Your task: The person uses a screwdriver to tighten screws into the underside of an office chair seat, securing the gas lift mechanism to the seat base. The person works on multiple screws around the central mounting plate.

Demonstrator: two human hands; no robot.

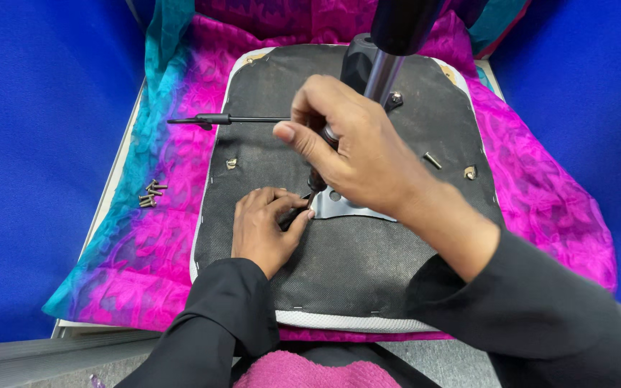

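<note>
Hands work close together on the black fabric underside of a chair seat (368, 273), which lies upside down on a pink and teal patterned cloth (159, 237). The right hand (353, 154) is closed around the handle of a dark screwdriver-like tool (315, 183), and the tool points down at the corner of a shiny silver metal plate (346, 206) fixed to the seat. The left hand (264, 226) rests on the seat just beside the tool tip, with its fingers pinched together around something small and dark; I cannot tell for sure what it is, but it looks like a screw being held in place. A black chair post (389, 43) stands up from the plate behind the right hand, and a thin black lever rod (228, 119) sticks out to the left. It seems the step in hand is driving a screw into the plate. The next move likely calls for keeping the tool straight up over the screw and turning it slowly. A small pile of dark screws (151, 194) waits on the cloth, well apart from the hands, and one loose bolt (433, 160) lies on the seat.
</note>
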